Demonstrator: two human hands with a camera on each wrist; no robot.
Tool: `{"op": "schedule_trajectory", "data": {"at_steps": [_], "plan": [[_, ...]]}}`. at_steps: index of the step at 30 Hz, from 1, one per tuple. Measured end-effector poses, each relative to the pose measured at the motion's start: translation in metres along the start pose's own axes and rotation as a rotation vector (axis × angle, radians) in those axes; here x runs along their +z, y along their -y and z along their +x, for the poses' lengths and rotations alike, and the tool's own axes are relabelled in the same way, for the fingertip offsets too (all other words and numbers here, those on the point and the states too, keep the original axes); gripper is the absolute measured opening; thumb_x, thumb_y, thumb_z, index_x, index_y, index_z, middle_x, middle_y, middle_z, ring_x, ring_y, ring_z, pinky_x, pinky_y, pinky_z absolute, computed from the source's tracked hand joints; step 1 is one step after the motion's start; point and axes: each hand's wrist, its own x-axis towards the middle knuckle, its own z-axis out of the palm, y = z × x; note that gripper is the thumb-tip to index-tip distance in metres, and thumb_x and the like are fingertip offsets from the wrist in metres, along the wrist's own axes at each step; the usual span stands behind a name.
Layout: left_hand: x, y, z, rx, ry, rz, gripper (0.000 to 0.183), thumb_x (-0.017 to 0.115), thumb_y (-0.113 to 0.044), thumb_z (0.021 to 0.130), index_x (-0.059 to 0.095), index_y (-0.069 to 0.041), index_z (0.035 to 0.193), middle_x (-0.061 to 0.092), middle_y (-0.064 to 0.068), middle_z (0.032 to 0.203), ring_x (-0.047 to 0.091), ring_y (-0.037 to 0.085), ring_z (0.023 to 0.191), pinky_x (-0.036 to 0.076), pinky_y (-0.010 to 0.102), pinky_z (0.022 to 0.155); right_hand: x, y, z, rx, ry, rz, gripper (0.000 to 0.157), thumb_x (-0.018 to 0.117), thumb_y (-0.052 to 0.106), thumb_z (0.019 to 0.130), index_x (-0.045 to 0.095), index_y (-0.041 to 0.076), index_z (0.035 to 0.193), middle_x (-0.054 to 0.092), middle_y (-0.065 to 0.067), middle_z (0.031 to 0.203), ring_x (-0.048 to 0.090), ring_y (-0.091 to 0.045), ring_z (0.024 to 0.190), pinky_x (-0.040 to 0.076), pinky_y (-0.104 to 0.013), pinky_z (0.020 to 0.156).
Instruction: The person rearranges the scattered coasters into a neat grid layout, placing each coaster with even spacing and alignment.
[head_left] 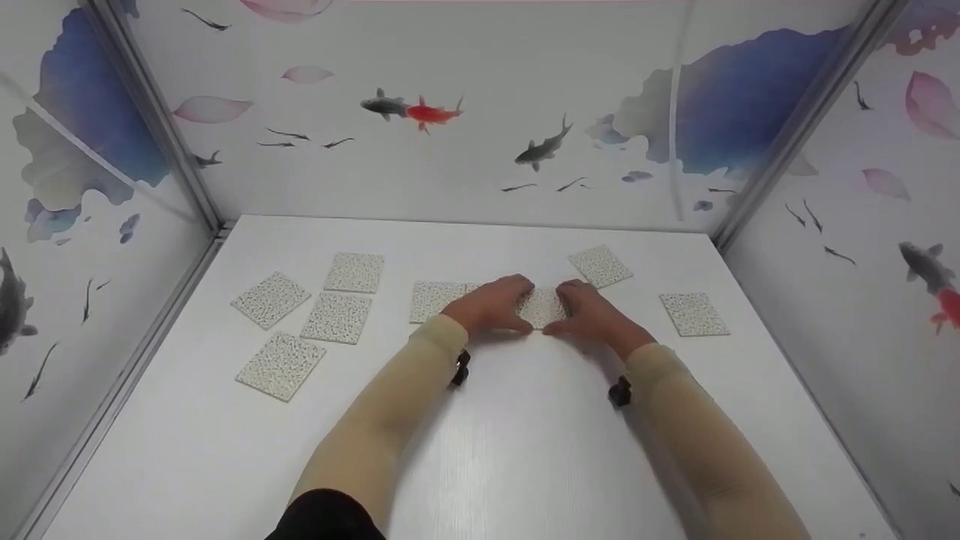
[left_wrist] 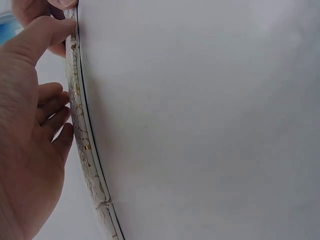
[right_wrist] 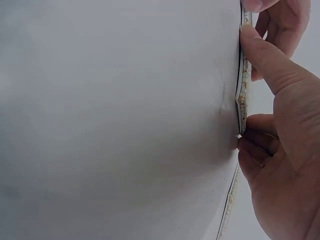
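Tabletop [head_left: 517, 465] carries a row of speckled tiles [head_left: 436, 301] running from 9 to 3 o'clock. Left hand [head_left: 491, 304] grips the row's end tile [head_left: 541, 309] from 9 o'clock, right hand [head_left: 598, 313] from 3; neither is nearer. That tile, roughly square with no clear long axis, lies between the curled fingers, thumbs [right_wrist: 267, 56] on its 6 o'clock edge. Its 9 o'clock seam, mostly under the left hand, likely governs any nudge.

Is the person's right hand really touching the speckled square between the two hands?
Touching. The right wrist view shows it: the right hand has its thumb tip against the edge of the speckled square, with no gap between.
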Motion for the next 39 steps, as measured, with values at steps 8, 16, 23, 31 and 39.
{"op": "schedule_trajectory", "data": {"at_steps": [8, 16, 23, 31, 39], "plan": [[-0.003, 0.007, -0.004, 0.004, 0.006, 0.038, 0.087, 0.083, -0.045, 0.098, 0.044, -0.009, 0.167, 0.045, 0.008, 0.171, 0.039, 0.026, 0.161, 0.032, 0.037, 0.132, 0.0, -0.001, -0.001, 0.007, 0.005, -0.021, 0.101, 0.091, 0.054, 0.09, 0.047, 0.0, 0.163, 0.045, -0.021, 0.168, 0.037, -0.042, 0.158, 0.03, -0.055, 0.132], [-0.01, 0.01, -0.022, -0.021, 0.002, 0.039, 0.085, 0.082, -0.043, 0.099, 0.045, -0.009, 0.167, 0.044, 0.009, 0.172, 0.038, 0.026, 0.161, 0.03, 0.037, 0.132, 0.003, -0.004, 0.001, -0.008, 0.0, -0.017, 0.1, 0.092, 0.05, 0.09, 0.046, -0.001, 0.163, 0.044, -0.021, 0.168, 0.037, -0.042, 0.159, 0.029, -0.054, 0.133], [-0.018, 0.019, -0.042, -0.033, 0.004, 0.072, 0.085, 0.081, -0.043, 0.1, 0.044, -0.009, 0.168, 0.044, 0.01, 0.172, 0.038, 0.028, 0.161, 0.032, 0.04, 0.132, 0.004, -0.004, 0.002, 0.031, 0.022, -0.015, 0.107, 0.09, 0.054, 0.091, 0.039, 0.0, 0.168, 0.037, -0.021, 0.173, 0.03, -0.041, 0.163, 0.025, -0.054, 0.134], [-0.032, 0.036, -0.078, -0.077, 0.008, 0.112, 0.088, 0.083, -0.045, 0.1, 0.043, -0.007, 0.169, 0.043, 0.012, 0.173, 0.036, 0.031, 0.162, 0.031, 0.043, 0.132, 0.0, -0.001, -0.004, 0.021, 0.037, -0.002, 0.112, 0.088, 0.058, 0.091, 0.034, -0.002, 0.17, 0.031, -0.023, 0.176, 0.024, -0.042, 0.165, 0.021, -0.055, 0.135], [-0.039, 0.055, -0.12, -0.123, 0.0, 0.13, 0.088, 0.08, -0.048, 0.101, 0.042, -0.004, 0.168, 0.042, 0.016, 0.173, 0.037, 0.035, 0.162, 0.031, 0.047, 0.132, 0.001, -0.002, -0.005, 0.025, 0.039, 0.012, 0.111, 0.087, 0.06, 0.091, 0.035, 0.001, 0.17, 0.033, -0.02, 0.175, 0.027, -0.041, 0.164, 0.023, -0.054, 0.135]]}}
